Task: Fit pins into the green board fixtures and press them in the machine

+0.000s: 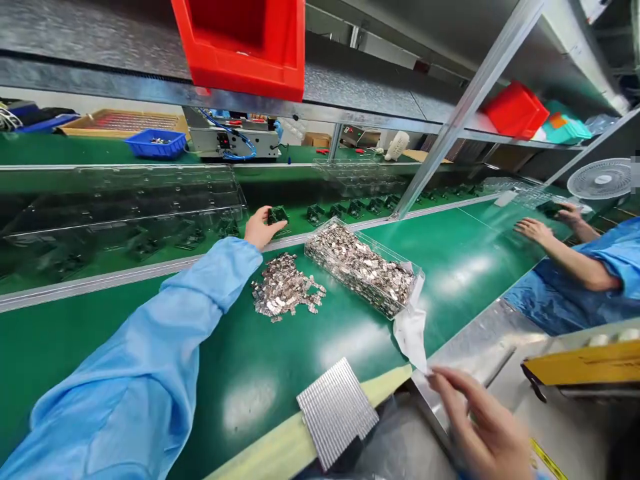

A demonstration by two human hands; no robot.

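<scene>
My left hand [262, 229] reaches over the far side of the bench, its thumb and fingers closed on a small green circuit board [277, 215] with parts on it. At the lower right my right hand [483, 423] is partly blurred, thumb and forefinger together at the tip of a thin white sheet [413, 339]. That sheet hangs from the near end of a clear plastic box [367, 293] full of small silvery metal pieces. Left of the box lies a loose heap of such metal pieces [285, 287]. A ribbed metal plate [338, 413] rests at the bench's near edge.
More circuit boards [356, 209] stand in a row on the far green strip, beside clear covers [140, 200]. Overhead is a shelf with a red bin [245, 53]; a metal post [465, 107] rises at right. A co-worker's hands [535, 230] handle something farther right.
</scene>
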